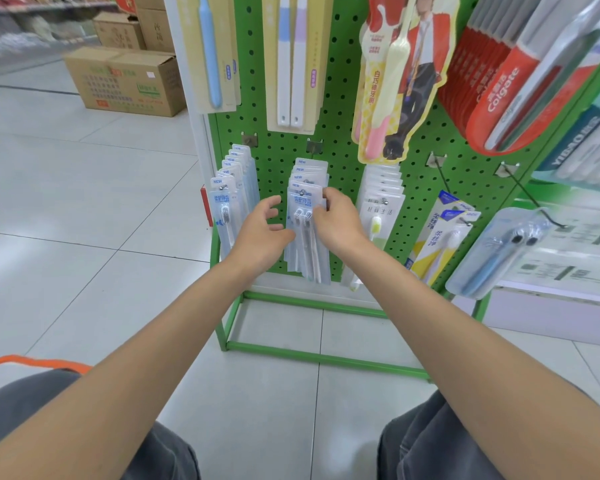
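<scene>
A green pegboard rack (340,147) carries rows of packed toothbrushes on hooks. On the middle lower hook hangs a stack of clear twin toothbrush packs (303,206) with blue labels. My right hand (336,220) pinches the right edge of the front pack near its top. My left hand (262,232) is just left of that stack, fingers spread and loosely curved, its fingertips at the pack's left edge. Whether they touch it is unclear.
More packs hang left (227,209) and right (380,216) of the stack. Two bare hooks (444,174) jut out at the right. Cardboard boxes (125,81) stand on the tiled floor at the back left. An orange basket rim (32,363) shows by my left knee.
</scene>
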{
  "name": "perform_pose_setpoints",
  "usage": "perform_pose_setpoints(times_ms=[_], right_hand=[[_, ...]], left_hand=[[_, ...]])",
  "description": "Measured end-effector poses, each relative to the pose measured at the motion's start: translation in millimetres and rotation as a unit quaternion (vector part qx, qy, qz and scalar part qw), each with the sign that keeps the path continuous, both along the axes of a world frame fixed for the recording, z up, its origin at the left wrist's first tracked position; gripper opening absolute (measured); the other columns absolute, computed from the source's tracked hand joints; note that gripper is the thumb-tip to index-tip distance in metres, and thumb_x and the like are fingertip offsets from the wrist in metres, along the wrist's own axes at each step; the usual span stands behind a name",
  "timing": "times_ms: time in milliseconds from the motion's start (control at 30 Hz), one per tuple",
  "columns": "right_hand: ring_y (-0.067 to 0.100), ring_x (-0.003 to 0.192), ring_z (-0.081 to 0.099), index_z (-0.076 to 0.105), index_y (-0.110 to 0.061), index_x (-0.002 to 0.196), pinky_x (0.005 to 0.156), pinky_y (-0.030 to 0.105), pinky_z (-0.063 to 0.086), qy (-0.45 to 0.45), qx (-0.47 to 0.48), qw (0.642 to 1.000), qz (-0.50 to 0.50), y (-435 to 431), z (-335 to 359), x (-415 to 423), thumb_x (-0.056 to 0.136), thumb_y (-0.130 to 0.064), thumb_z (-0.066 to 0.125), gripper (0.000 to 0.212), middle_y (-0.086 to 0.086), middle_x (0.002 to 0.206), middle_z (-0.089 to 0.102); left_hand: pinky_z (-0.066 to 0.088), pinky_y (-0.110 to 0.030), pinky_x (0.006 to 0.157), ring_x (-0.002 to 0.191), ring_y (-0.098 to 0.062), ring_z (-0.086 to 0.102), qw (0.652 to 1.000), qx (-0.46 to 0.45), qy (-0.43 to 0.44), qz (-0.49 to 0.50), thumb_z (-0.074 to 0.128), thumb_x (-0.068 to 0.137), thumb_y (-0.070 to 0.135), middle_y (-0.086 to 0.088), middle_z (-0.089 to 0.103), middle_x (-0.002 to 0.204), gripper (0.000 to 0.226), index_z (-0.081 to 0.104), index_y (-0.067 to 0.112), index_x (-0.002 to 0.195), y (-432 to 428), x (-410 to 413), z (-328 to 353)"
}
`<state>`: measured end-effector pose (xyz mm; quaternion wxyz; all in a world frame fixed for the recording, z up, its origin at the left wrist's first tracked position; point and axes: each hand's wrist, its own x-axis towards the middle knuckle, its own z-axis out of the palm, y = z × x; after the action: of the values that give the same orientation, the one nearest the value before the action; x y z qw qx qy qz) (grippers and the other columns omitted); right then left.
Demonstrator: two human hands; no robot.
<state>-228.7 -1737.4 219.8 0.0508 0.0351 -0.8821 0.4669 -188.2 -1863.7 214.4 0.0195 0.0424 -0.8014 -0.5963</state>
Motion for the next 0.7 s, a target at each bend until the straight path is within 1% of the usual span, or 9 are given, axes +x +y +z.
perform_pose_setpoints(times_ms=[100, 200, 300, 367, 433, 500, 533, 600, 700], right_hand=[[0.021, 0.093, 0.057, 0.053, -0.011, 0.125, 0.071, 0.03, 0.042, 0.038, -0.001, 0.999, 0.0, 2.9, 6.6, 2.6, 0.093, 0.003, 0.036, 0.039, 0.007, 0.116, 0.059], [0.02, 0.106, 0.052, 0.054, -0.007, 0.124, 0.088, 0.032, 0.045, 0.099, 0.031, 0.995, -0.004, 8.4, 15.2, 3.4, 0.088, 0.012, 0.034, 0.045, 0.009, 0.118, 0.055], [0.02, 0.116, 0.052, 0.055, -0.005, 0.128, 0.097, 0.028, 0.042, 0.155, 0.077, 0.985, -0.014, 14.5, 20.5, -1.9, 0.089, 0.015, 0.036, 0.048, 0.011, 0.126, 0.056], [0.022, 0.123, 0.051, 0.053, -0.004, 0.133, 0.101, 0.028, 0.04, 0.169, 0.115, 0.979, -0.009, 17.9, 22.3, -7.5, 0.091, 0.013, 0.037, 0.048, 0.012, 0.132, 0.055], [0.025, 0.124, 0.051, 0.053, -0.005, 0.136, 0.102, 0.031, 0.04, 0.167, 0.152, 0.974, 0.006, 20.1, 22.8, -13.2, 0.095, 0.008, 0.039, 0.045, 0.014, 0.133, 0.056], [0.027, 0.119, 0.055, 0.054, -0.005, 0.135, 0.099, 0.034, 0.043, 0.168, 0.177, 0.97, 0.021, 21.4, 22.9, -18.2, 0.097, 0.001, 0.044, 0.04, 0.015, 0.13, 0.059], [0.028, 0.115, 0.057, 0.056, -0.005, 0.135, 0.098, 0.035, 0.044, 0.168, 0.186, 0.968, 0.022, 21.8, 23.4, -20.1, 0.098, -0.002, 0.046, 0.038, 0.015, 0.127, 0.06], [0.028, 0.11, 0.06, 0.06, -0.005, 0.13, 0.095, 0.037, 0.047, 0.164, 0.193, 0.967, 0.016, 22.3, 25.5, -23.5, 0.098, -0.004, 0.047, 0.034, 0.014, 0.122, 0.065], [0.03, 0.098, 0.065, 0.071, -0.001, 0.109, 0.088, 0.041, 0.051, 0.169, 0.194, 0.966, 0.017, 22.0, 28.7, -25.8, 0.097, -0.004, 0.05, 0.024, 0.015, 0.107, 0.071]], left_hand=[[0.05, -0.027, 0.085, 0.115, -0.012, 0.052, 1.0, 0.004, 0.004, 0.001, 0.059, 0.093, 0.004, -0.001, 0.04, 0.149, 0.065, 0.034, 0.024, 0.15, -0.1, -1.2, -0.3], [0.05, -0.021, 0.075, 0.108, -0.007, 0.054, 1.0, 0.002, 0.009, -0.007, 0.058, 0.093, 0.004, 0.001, 0.038, 0.151, 0.068, 0.031, 0.026, 0.152, -0.3, -2.9, -0.7], [0.05, -0.021, 0.073, 0.095, 0.003, 0.056, 1.0, -0.012, 0.024, -0.015, 0.057, 0.094, 0.004, 0.005, 0.037, 0.151, 0.072, 0.025, 0.03, 0.154, -1.9, -5.1, -1.2], [0.051, -0.024, 0.065, 0.093, -0.005, 0.061, 0.998, -0.029, 0.04, -0.025, 0.057, 0.094, 0.005, 0.008, 0.046, 0.137, 0.075, 0.022, 0.034, 0.155, -3.2, -8.0, -1.6], [0.05, -0.026, 0.055, 0.076, -0.009, 0.061, 0.997, -0.042, 0.054, -0.03, 0.056, 0.095, 0.006, 0.013, 0.051, 0.116, 0.076, 0.021, 0.037, 0.154, -4.1, -11.8, -1.2], [0.045, -0.024, 0.049, 0.054, -0.003, 0.05, 0.996, -0.053, 0.061, -0.03, 0.056, 0.096, 0.006, 0.016, 0.051, 0.114, 0.075, 0.021, 0.038, 0.154, -4.5, -16.7, -1.9], [0.044, -0.024, 0.048, 0.05, -0.004, 0.045, 0.996, -0.057, 0.063, -0.029, 0.056, 0.096, 0.007, 0.018, 0.05, 0.112, 0.074, 0.021, 0.037, 0.154, -4.1, -18.6, -2.4], [0.044, -0.021, 0.049, 0.052, -0.007, 0.046, 0.996, -0.059, 0.068, -0.027, 0.058, 0.096, 0.009, 0.021, 0.049, 0.113, 0.07, 0.026, 0.034, 0.153, -2.4, -21.5, -3.5], [0.048, -0.025, 0.061, 0.068, -0.015, 0.062, 0.995, -0.05, 0.076, -0.027, 0.061, 0.095, 0.014, 0.019, 0.051, 0.121, 0.057, 0.039, 0.031, 0.144, 1.4, -24.6, -4.3]])
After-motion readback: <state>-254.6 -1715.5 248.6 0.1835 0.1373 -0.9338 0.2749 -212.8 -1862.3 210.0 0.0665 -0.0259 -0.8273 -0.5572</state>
